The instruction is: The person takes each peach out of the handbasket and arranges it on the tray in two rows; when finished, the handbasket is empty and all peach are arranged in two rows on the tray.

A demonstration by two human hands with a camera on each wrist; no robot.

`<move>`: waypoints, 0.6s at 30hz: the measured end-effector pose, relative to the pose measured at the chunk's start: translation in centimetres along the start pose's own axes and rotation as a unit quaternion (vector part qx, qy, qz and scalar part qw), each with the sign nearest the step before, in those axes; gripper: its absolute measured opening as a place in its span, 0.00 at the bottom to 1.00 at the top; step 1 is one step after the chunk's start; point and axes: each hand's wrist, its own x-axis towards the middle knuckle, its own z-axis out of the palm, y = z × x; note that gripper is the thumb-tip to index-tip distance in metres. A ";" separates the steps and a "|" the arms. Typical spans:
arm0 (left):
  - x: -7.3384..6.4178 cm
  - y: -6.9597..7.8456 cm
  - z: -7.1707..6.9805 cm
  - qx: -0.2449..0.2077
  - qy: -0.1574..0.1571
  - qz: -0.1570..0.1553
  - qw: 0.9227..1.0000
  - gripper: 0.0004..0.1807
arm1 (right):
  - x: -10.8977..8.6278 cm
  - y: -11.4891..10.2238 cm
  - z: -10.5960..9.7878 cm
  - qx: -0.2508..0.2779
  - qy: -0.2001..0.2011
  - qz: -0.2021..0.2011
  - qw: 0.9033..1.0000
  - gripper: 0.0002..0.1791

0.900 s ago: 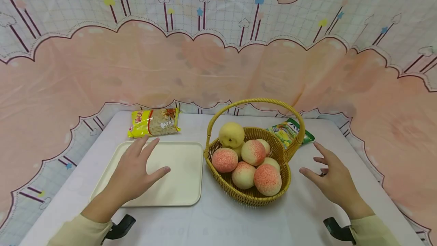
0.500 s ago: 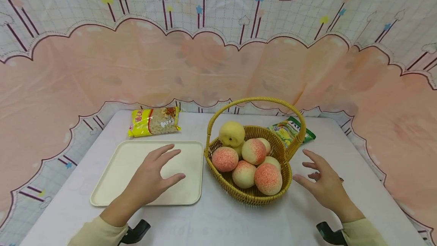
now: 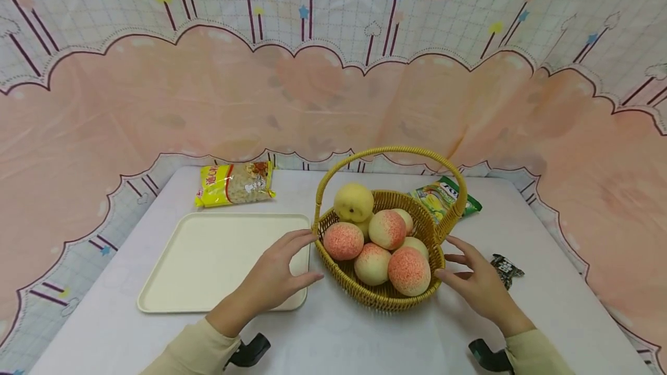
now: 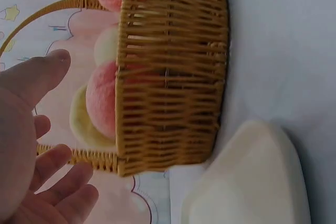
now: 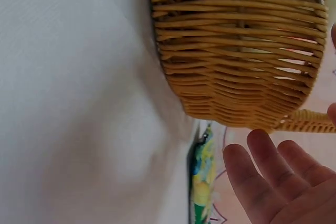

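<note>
A yellow wicker basket [image 3: 376,304] with a tall arched handle stands on the table. Inside lie several red-and-cream peaches [image 3: 409,271] and a yellow round fruit [image 3: 353,203]. My left hand [image 3: 271,276] is at the basket's left rim, thumb and fingers spread; whether the fingertips touch the rim I cannot tell. On the opposite side, my right hand [image 3: 479,282] has its fingertips beside the right rim near the handle's foot. In the right wrist view, the relaxed fingers [image 5: 241,177] come close to the woven wall [image 5: 241,51]. Neither hand holds anything.
A cream tray [image 3: 219,259] lies left of the basket, partly behind my left forearm. Behind it is a yellow food bag [image 3: 235,184]. A green snack bag [image 3: 448,197] lies behind the basket, and a small black packet [image 3: 506,271] beside my right hand.
Both hands have moved inward to the basket, the left one from over the tray, the right one from farther right. The black packet has come into sight. The basket stays put.
</note>
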 end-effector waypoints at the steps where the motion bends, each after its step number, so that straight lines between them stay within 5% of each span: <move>1: 0.2 0.2 0.3 -0.008 -0.002 0.001 1.000 0.34 | 0.1 0.2 0.2 0.000 -0.001 -0.002 1.000 0.36; 10: 1.9 1.5 2.5 -0.041 -0.018 0.010 0.999 0.35 | 0.3 0.9 0.7 0.007 -0.014 0.010 1.000 0.33; 18: 3.0 1.9 3.3 -0.046 -0.013 -0.027 0.998 0.35 | 0.3 0.9 0.7 0.027 -0.029 0.016 0.999 0.33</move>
